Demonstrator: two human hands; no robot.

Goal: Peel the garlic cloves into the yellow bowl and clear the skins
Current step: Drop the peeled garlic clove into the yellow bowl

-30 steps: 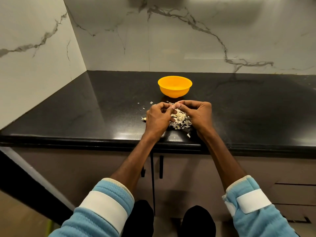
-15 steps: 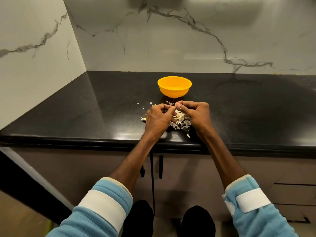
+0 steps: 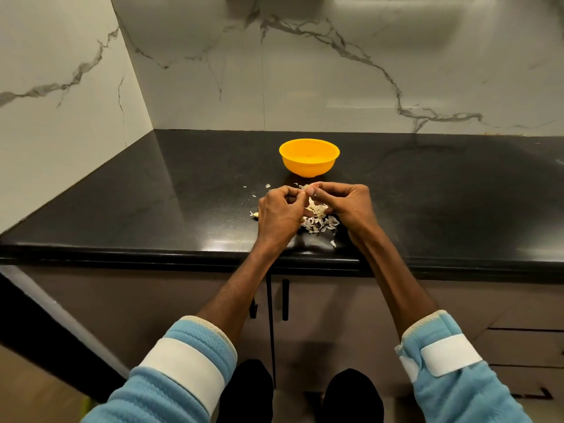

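Note:
The yellow bowl (image 3: 309, 157) stands on the black counter (image 3: 183, 193), just beyond my hands. My left hand (image 3: 279, 213) and my right hand (image 3: 348, 206) meet fingertip to fingertip over a pile of pale garlic skins (image 3: 319, 219). Both pinch a small garlic clove (image 3: 305, 188) between them; most of it is hidden by the fingers. Another loose clove or skin piece (image 3: 254, 214) lies left of my left hand. The bowl's inside is not visible from this angle.
Small skin flakes (image 3: 268, 185) are scattered between the bowl and my hands, and one (image 3: 333, 243) lies near the counter's front edge. Marble walls close the counter at the back and left. Cabinet doors with black handles (image 3: 285, 300) are below.
My hands have stayed over the skin pile, fingertips working at the clove with only slight shifts. The bowl has not moved.

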